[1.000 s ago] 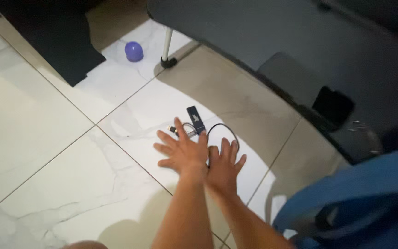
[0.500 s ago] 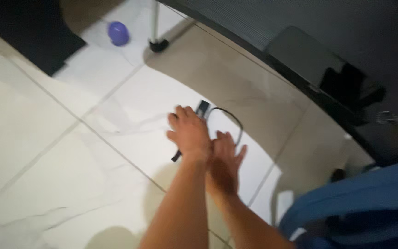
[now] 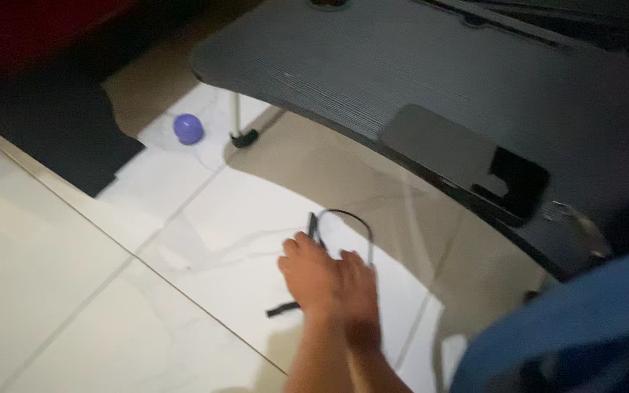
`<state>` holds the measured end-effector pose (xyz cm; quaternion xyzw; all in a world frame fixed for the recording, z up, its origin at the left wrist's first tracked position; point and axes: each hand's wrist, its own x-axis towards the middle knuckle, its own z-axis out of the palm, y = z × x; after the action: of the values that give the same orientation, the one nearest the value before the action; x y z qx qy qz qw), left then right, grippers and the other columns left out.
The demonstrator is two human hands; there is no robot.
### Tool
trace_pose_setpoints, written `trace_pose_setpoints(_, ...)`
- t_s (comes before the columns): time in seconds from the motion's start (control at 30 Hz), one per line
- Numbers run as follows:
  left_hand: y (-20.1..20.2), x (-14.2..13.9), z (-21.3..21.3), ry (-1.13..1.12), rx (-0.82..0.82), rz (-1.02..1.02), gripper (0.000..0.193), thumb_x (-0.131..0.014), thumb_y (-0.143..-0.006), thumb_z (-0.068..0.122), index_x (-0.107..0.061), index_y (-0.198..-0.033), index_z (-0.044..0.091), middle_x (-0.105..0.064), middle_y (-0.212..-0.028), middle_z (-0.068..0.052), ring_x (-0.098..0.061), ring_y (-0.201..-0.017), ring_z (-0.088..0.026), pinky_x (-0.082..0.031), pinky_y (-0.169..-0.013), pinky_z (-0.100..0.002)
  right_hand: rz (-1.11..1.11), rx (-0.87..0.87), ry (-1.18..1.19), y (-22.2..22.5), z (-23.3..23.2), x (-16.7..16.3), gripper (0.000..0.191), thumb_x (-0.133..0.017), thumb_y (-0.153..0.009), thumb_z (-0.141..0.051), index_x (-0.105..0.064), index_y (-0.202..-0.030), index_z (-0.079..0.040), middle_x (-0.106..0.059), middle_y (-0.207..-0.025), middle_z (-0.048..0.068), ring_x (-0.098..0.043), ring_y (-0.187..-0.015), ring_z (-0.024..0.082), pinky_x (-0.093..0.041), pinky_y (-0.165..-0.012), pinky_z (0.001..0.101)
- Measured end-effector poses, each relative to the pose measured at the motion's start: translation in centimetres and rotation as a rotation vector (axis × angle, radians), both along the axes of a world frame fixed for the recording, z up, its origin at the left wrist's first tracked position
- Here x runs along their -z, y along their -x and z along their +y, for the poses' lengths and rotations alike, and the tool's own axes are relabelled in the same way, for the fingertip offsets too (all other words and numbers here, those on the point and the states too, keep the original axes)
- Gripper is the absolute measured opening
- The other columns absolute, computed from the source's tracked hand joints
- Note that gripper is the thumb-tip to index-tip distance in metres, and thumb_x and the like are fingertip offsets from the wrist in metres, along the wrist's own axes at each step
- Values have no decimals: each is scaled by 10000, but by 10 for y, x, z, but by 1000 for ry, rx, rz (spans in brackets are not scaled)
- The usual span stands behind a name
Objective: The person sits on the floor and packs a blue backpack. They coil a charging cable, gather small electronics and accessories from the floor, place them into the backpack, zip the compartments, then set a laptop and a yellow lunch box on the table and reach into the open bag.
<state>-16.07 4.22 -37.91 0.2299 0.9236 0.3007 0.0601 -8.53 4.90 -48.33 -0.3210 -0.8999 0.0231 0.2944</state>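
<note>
My left hand (image 3: 313,275) and my right hand (image 3: 362,291) lie side by side low on the white marble floor tile (image 3: 205,240). A thin black cable (image 3: 354,218) loops out from under the fingers toward the table, and its flat black end (image 3: 282,311) pokes out beneath my left wrist. A small black stick-shaped device (image 3: 313,225) sits at my left fingertips. My left fingers curl down over the cable. My right hand rests against the left, blurred, and its grip is unclear.
A low dark grey table (image 3: 402,65) overhangs the floor on a thin leg (image 3: 239,125). A grey pad (image 3: 438,145) lies on it. A purple ball (image 3: 188,128) sits by the leg. A black mat (image 3: 52,138) lies at left, blue cloth (image 3: 576,327) at lower right.
My left hand's fingers went from spread flat to curled over the cable. Both hands drew closer together, and the view shifted so the table fills more of the frame.
</note>
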Motion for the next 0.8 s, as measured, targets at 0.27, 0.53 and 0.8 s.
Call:
trace_pose_setpoints(0.27, -7, 20, -13, -275, -153, -341, 283, -581, -976, 225, -617, -1119, -17, -622, -1054, -199, -677, -938, -357, -530, -833, -494, 317, 98, 700, -17, -4, -54, 238, -609, -911, -127, -651, -1140, -82, -685, -1216, 130, -637, -1160, 301, -485, -992, 446)
trace_pose_setpoints(0.53, 4, -30, -8, -900, -49, -671, 483, -482, -966, 393, -738, -963, -18, -741, -920, -171, -691, -820, -254, -538, -744, -424, 356, -88, 785, -24, -1, -180, 277, -577, -892, -182, -759, -1080, -92, -760, -1081, 126, -712, -1018, 300, -540, -897, 405)
trace_pose_setpoints(0.8, -50, -196, 11, -1259, 166, -1175, 523, -439, -918, 551, -627, -1060, 85, -689, -1055, -123, -647, -981, -286, -525, -826, -451, 544, -149, 904, -78, -10, -337, 432, -469, -953, -351, -681, -1236, -103, -710, -1216, 125, -653, -1131, 286, -483, -961, 415)
